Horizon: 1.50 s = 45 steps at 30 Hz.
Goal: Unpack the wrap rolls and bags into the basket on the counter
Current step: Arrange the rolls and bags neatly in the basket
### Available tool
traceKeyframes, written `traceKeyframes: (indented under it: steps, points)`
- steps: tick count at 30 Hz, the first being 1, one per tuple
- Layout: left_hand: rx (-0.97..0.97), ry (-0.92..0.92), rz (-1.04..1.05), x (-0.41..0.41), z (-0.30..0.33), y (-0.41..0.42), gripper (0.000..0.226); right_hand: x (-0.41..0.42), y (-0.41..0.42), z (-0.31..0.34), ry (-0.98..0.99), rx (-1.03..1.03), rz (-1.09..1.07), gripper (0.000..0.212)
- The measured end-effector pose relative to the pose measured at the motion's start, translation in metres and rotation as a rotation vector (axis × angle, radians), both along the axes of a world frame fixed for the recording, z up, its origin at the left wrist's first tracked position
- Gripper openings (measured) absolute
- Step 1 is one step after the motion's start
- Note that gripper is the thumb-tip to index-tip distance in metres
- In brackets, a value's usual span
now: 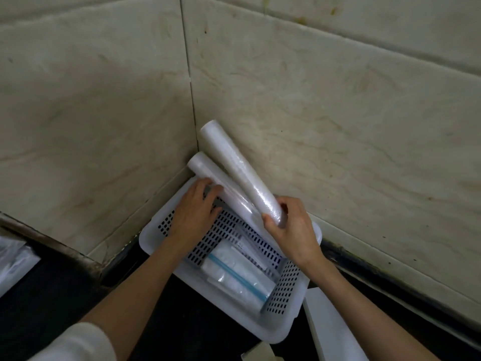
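A white perforated basket [283, 327] sits in the counter corner against the tiled walls. My right hand [294, 230] grips the lower end of a clear wrap roll [236, 168], which slants up toward the corner. A second wrap roll [208, 173] leans beside it with its top against the corner, and my left hand [192, 212] touches it, fingers curved over its middle. Inside the basket lie a pack of zip bags with a blue strip [236, 277] and a long thin roll or box [250, 246] along its right side.
A white box [330, 332] lies on the dark counter [187, 319] to the right of the basket. Clear plastic packaging [13, 264] shows at the left edge. Marbled tile walls [338, 105] close in behind the basket on two sides.
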<state>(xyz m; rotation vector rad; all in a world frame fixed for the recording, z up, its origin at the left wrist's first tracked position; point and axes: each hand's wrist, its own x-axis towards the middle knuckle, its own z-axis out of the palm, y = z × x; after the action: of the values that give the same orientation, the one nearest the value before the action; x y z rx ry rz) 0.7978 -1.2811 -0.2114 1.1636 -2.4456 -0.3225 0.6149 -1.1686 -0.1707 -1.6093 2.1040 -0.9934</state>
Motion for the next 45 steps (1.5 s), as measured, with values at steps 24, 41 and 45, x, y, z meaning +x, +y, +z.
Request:
traceKeyframes:
  steps: [24,41,45]
  points:
    - [0.484,0.262,0.229,0.02,-0.004,0.042,0.022,0.029,-0.003,-0.037,0.341,0.21,0.146,0.056]
    - [0.437,-0.502,-0.443,-0.007,-0.009,0.047,0.047,0.023,0.006,-0.042,0.301,0.29,0.115,0.032]
    - [0.459,-0.588,-0.428,-0.011,-0.003,0.045,0.041,0.022,0.007,-0.041,0.271,0.285,0.112,0.03]
